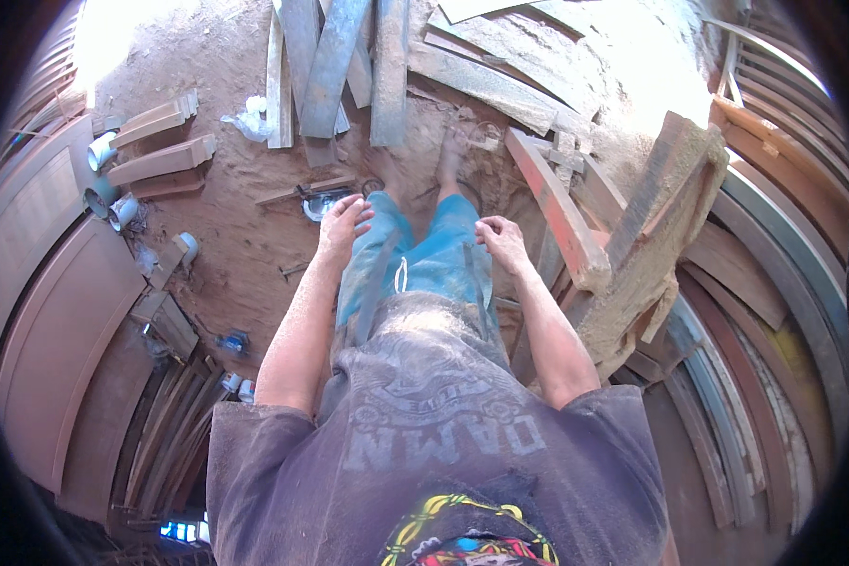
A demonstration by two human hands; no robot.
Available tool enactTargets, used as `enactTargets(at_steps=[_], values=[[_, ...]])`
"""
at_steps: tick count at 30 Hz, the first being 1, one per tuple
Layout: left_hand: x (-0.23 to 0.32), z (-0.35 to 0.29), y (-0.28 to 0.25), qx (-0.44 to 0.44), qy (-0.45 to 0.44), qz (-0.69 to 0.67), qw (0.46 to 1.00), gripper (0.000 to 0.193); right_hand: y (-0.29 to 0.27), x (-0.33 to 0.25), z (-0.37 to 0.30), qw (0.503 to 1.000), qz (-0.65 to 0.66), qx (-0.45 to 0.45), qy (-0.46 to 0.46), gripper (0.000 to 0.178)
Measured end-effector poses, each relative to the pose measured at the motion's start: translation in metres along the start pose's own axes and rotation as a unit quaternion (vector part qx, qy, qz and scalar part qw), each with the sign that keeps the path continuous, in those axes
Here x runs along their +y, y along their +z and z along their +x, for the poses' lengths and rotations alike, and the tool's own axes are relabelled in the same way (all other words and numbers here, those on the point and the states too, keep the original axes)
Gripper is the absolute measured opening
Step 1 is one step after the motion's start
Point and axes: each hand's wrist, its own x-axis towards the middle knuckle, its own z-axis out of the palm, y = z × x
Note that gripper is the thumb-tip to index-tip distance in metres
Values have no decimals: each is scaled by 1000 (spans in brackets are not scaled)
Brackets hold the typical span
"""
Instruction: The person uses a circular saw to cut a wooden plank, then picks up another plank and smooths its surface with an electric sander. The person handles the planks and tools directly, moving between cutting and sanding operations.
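Mind the near end of the red beam (555, 209), just right of your shorts (423, 272): best give it room and keep your fingers loose. It looks squared and dusty, paler at that end. By the shorts' right edge, your right hand (503, 241) curls; I can't tell whether its fingertips meet. By their left edge, your left hand (346, 226) has fingers apart, gripping nothing visible. Grey planks (333, 71) lie ahead of the shorts.

a dusty dark short-sleeved t-shirt (547, 472) with faded lettering (424, 439) tops teal shorts (443, 255) with a white drawstring (401, 274).
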Motion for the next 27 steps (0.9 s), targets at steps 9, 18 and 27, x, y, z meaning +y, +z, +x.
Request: enactTargets(at_steps=[9,18,27], values=[[-8,37,-29,-3,-22,8,1000,39,26,-46,34,997,-53,-48,8,33],[-76,69,-26,59,-76,520,849,93,20,-12,150,979,-186,-11,-78,29],[-93,105,-20,77,0,583,808,69,-50,-45,321,958,-275,45,-63,33]])
